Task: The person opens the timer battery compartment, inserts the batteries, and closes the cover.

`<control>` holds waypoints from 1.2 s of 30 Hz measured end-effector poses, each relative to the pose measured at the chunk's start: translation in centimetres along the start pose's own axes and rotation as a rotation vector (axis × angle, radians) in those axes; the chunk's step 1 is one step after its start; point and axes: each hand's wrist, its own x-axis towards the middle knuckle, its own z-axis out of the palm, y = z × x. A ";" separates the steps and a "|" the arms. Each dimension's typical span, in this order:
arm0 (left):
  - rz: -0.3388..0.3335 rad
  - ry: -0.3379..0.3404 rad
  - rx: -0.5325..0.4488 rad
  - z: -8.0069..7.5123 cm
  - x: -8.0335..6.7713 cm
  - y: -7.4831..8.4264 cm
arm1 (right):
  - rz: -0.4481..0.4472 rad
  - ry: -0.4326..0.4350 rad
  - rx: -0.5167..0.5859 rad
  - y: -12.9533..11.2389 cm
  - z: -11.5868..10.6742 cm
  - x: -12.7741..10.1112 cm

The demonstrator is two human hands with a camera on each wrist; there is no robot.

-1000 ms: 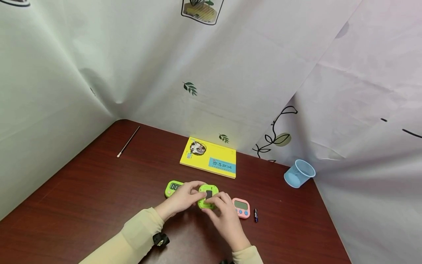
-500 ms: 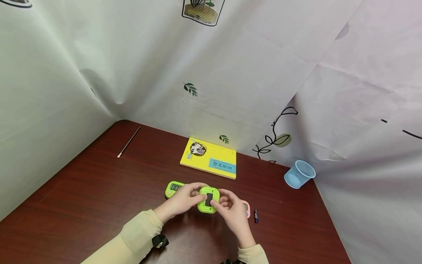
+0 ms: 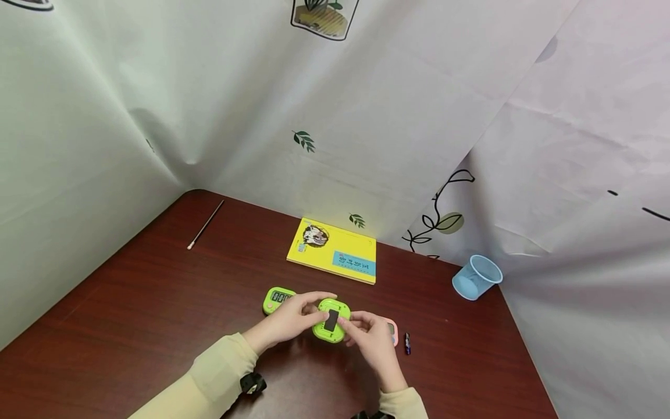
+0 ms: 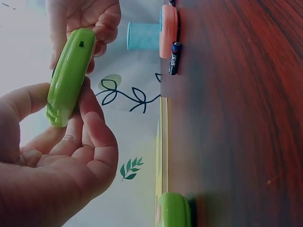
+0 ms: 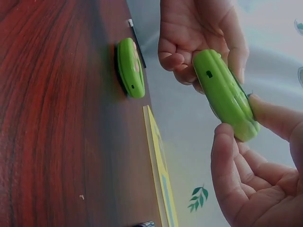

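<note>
In the head view a green digital timer (image 3: 331, 320) is held up between both hands, its back with a dark rectangular panel facing me. My left hand (image 3: 290, 320) pinches its left side between thumb and fingers. On the opposite side, my right hand (image 3: 374, 344) grips it, thumb on the back beside the panel. The left wrist view shows the timer (image 4: 71, 78) edge-on, with a small dark slot in its rim. A second green timer (image 3: 277, 298), display up, lies partly behind my left hand. A pink timer (image 3: 392, 331) is mostly hidden behind my right hand.
A battery (image 3: 407, 343) lies right of the pink timer; another battery (image 4: 175, 57) shows beside that timer in the left wrist view. A yellow book (image 3: 324, 259) lies at the back, a blue cup (image 3: 476, 278) back right, a thin white-tipped stick (image 3: 206, 225) back left.
My right fingers, earlier across the timer's back, have shifted to its right edge, with the thumb on the back. The held timer has moved slightly down and tilted; the right hand covers more of the pink timer.
</note>
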 end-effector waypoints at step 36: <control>-0.002 0.006 -0.062 -0.1 -0.2 0.3 | -0.042 -0.058 0.061 0.4 -0.9 0.1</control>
